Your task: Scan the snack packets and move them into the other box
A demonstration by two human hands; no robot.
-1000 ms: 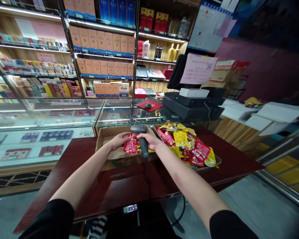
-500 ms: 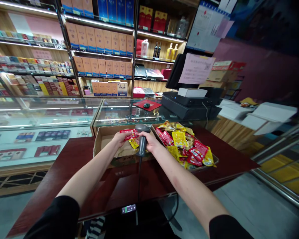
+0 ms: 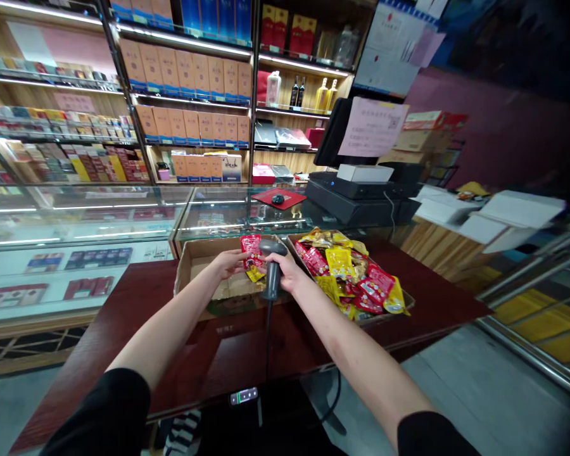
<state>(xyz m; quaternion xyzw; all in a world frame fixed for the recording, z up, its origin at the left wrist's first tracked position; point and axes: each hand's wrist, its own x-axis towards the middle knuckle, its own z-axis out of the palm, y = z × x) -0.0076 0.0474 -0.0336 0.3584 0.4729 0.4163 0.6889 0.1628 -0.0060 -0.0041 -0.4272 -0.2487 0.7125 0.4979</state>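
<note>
My left hand [image 3: 228, 263] grips a red packet [image 3: 251, 249], held upright over the left cardboard box [image 3: 197, 259]. Closed around a dark grey handheld scanner [image 3: 273, 278] is my right hand [image 3: 285, 269], just right of the packet. The scanner's head is close beside the packet, and its cable hangs down over the table front. Below the packet, a yellow packet [image 3: 255, 273] shows in the left box. The right box [image 3: 384, 316] is piled with several red and yellow packets [image 3: 341, 263].
Both boxes stand on a dark red table [image 3: 171, 354]. Behind it is a glass counter [image 3: 209, 215] with a mouse [image 3: 278, 199] on a red mat, and a monitor [image 3: 335, 136] over a black cash drawer. A metal railing [image 3: 541, 266] runs at the right.
The red packet has turned from lying sideways to upright, its face now towards me. My left hand has shifted slightly; my right hand still holds the scanner.
</note>
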